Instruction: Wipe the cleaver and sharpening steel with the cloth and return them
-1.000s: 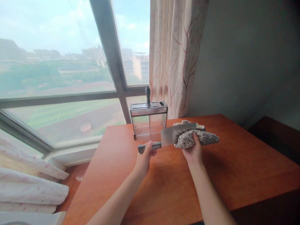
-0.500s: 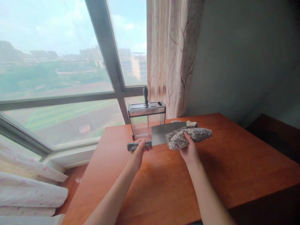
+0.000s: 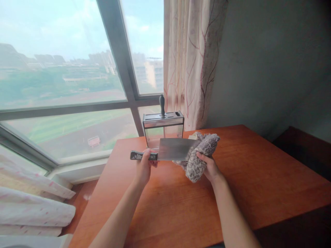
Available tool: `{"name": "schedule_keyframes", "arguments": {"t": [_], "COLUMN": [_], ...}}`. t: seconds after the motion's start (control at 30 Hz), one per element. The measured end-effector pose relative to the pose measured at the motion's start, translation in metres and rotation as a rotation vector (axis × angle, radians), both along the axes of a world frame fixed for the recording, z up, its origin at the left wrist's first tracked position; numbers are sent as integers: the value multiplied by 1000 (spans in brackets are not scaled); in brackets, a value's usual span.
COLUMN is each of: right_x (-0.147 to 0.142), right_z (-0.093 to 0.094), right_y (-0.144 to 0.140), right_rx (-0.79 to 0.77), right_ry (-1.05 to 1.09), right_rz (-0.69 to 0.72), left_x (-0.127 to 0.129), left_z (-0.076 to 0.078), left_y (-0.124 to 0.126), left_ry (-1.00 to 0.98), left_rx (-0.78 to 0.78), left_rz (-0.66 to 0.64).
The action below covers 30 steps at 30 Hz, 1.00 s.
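My left hand (image 3: 144, 168) is closed round the dark handle of a cleaver (image 3: 173, 149), held above the table with its wide grey blade pointing right. A fluffy grey-and-white cloth (image 3: 197, 165) is gripped in my right hand (image 3: 210, 167), with the thumb on top. The cloth is folded over the far end of the blade and hides the blade's tip. Just behind the cleaver stands a knife block (image 3: 163, 120) with clear sides and a metal top, and a dark-handled tool (image 3: 161, 105) sticks up from it.
The reddish-brown wooden table (image 3: 245, 172) reaches up to the window (image 3: 64, 131) on the left. A patterned curtain (image 3: 191, 69) hangs behind the knife block. More curtain cloth (image 3: 33, 210) lies at the lower left, and a dark wall (image 3: 269, 69) stands at the right.
The cleaver has shifted left along with my left hand. My right hand has turned the cloth from lying nearly level to slanting steeply, and it has come a little left over the blade.
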State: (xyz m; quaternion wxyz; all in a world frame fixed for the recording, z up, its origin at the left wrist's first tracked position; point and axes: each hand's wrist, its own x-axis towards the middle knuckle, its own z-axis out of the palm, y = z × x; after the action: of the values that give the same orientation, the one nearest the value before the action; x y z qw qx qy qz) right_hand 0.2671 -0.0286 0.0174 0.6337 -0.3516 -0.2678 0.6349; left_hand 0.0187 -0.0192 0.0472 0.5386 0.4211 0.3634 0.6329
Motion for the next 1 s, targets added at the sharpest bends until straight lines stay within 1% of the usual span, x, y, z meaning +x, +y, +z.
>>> {"name": "schedule_keyframes", "arguments": {"t": [0.07,0.23,0.3,0.37,0.47,0.53,0.63,0.77,0.83,0.9,1.0], "right_x": [0,-2,-1,-1,-1,-2,-4,-4,-5,-7,-13], "right_z": [-1,0,2,6,12,16,18,17,17,19,28], "right_y": [1,5,6,5,3,2,1,-1,-2,-4,-5], "right_rx": [-9,-20,12,66,133,149,146,86,34,9,25], "right_ry": [25,138,202,262,321,328,332,361,354,324,249], "right_rz": [-2,-81,-113,-111,-60,-47,-20,111,183,223,217], "left_x": [-4,-10,-10,-10,-10,-9,-6,1,3,3,1], "left_z": [1,6,6,6,5,4,5,7,6,5,4], "left_y": [1,2,1,1,1,1,1,-1,-2,-2,-2], "left_ry": [15,45,30,5,-37,-67,-137,-228,-209,-146,-56], "left_rx": [-25,-101,-123,-156,-197,-201,-192,-183,-174,-172,-201], "left_rz": [-48,-185,-208,-214,-208,-196,-193,-178,-176,-192,-207]}}
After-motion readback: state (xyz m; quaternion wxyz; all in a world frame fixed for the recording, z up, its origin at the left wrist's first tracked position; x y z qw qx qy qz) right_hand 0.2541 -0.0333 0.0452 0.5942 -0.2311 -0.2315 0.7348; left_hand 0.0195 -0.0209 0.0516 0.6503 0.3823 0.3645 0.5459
